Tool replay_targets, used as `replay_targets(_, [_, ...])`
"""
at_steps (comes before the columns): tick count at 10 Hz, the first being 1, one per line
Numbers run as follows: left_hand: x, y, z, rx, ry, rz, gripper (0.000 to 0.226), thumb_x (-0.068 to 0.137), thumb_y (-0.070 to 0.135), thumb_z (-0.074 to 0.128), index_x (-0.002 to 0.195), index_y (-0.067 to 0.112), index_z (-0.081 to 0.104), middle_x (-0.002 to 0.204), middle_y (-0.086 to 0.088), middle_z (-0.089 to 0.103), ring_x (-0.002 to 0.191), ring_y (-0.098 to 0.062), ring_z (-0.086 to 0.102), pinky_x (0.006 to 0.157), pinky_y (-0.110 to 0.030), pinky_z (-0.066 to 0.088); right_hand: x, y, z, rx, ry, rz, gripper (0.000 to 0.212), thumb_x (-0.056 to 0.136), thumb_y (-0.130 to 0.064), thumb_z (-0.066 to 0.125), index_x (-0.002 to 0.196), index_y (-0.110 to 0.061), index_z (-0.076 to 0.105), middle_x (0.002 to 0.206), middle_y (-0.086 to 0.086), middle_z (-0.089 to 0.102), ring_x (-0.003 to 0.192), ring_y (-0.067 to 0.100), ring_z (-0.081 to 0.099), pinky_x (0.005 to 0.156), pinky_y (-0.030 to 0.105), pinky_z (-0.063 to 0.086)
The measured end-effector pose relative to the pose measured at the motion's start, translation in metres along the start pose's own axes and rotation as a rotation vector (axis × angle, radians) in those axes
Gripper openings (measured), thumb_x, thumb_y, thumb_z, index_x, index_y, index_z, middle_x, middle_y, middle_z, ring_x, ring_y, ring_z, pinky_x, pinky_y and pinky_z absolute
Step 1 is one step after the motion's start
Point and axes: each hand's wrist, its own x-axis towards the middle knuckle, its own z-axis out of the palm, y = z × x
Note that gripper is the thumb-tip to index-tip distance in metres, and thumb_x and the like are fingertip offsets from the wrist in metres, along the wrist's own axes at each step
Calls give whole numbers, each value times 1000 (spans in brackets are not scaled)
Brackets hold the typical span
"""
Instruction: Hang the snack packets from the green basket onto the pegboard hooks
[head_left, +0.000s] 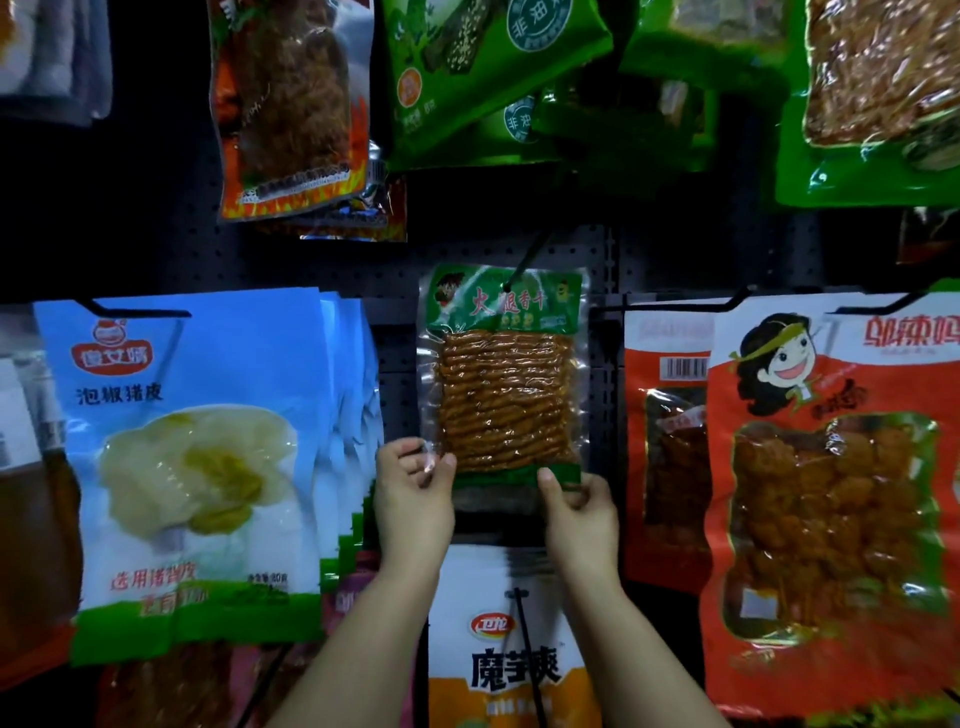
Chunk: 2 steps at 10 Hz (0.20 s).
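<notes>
Two hands, left hand (414, 480) and right hand (576, 501), pinch the green-topped snack packet's (504, 374) bottom corners below its hook (527, 260); an upward nudge could unseat it.

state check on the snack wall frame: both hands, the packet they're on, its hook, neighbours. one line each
left hand: pinches clear packet's lower left corner
right hand: pinches packet's bottom edge
clear packet with green header: threaded on hook, hanging upright
hook: through the packet's hole
blue packets: hung in a stack, left
red packets: hung, right
white and orange packet: hung on a lower hook
</notes>
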Motion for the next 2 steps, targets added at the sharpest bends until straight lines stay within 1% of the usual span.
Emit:
replay_targets(1, [-3,-12,-8,12,25,-135,25,89,11,62,111,10,49,98,-7,59,83,-16,55,69,-25,40,-2,3,0,-41,-7,78,28,89,-29,64,97,-4,57,83,7,61,82,24,58,71,29,41])
replay_targets(2, [-23,-34,-17,-13,-19,-287,31,90,13,60,118,5,48,101,-8,57,92,-22,55,81,-32,44,-15,13,-10,-4,-133,203,31,88,-31,65,96,-1,60,79,12,62,69,20,59,62,27,47])
